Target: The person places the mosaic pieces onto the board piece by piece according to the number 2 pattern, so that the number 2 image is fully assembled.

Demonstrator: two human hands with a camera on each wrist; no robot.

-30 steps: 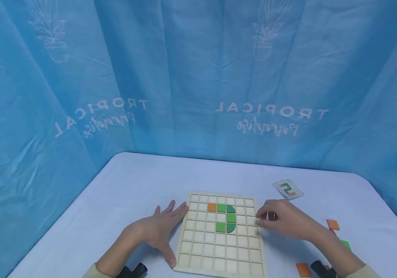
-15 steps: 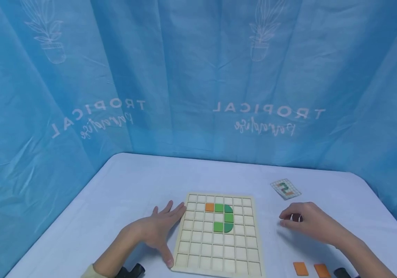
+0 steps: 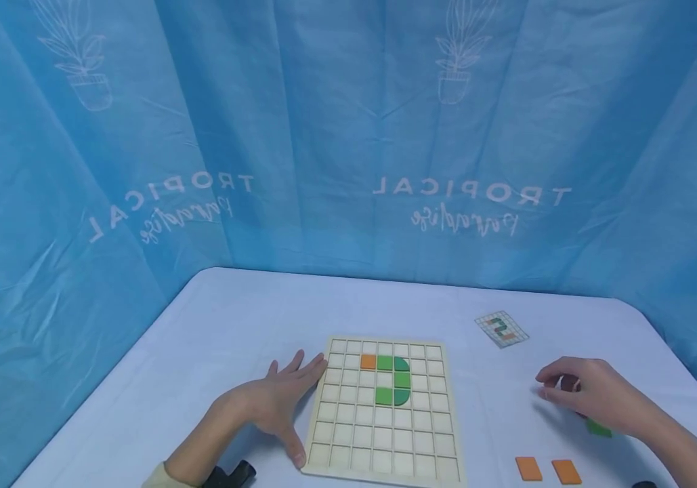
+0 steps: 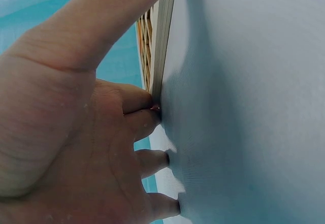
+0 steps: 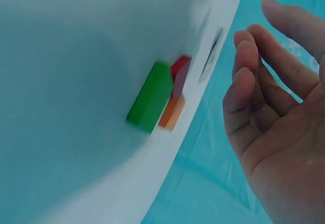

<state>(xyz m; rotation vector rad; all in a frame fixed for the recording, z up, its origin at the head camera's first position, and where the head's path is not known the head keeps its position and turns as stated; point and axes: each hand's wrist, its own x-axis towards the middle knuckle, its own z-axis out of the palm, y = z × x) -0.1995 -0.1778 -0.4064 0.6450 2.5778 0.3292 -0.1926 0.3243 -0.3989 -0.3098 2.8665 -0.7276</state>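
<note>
A pale wooden grid board point(image 3: 383, 439) lies on the white table. In its cells are an orange square tile point(image 3: 368, 361), several green square tiles point(image 3: 402, 379) and two dark green rounded tiles point(image 3: 402, 397). My left hand point(image 3: 271, 407) rests at the board's left edge, fingers spread, thumb at the near corner. To the right of the board, my right hand point(image 3: 595, 393) hovers above the table, fingers loosely bent and holding nothing. Close by it in the right wrist view lie a green tile point(image 5: 151, 97), a red tile point(image 5: 182, 74) and an orange tile point(image 5: 173, 113).
A small card point(image 3: 502, 329) printed with a grid pattern lies beyond the board, to the right. Two loose orange tiles point(image 3: 528, 468) sit near the front right. Blue curtains point(image 3: 336, 135) surround the far side and the left of the table.
My right hand has moved right, from the board's right edge to above the loose tiles. My left hand stays on the board, and the tiles in the grid look the same.
</note>
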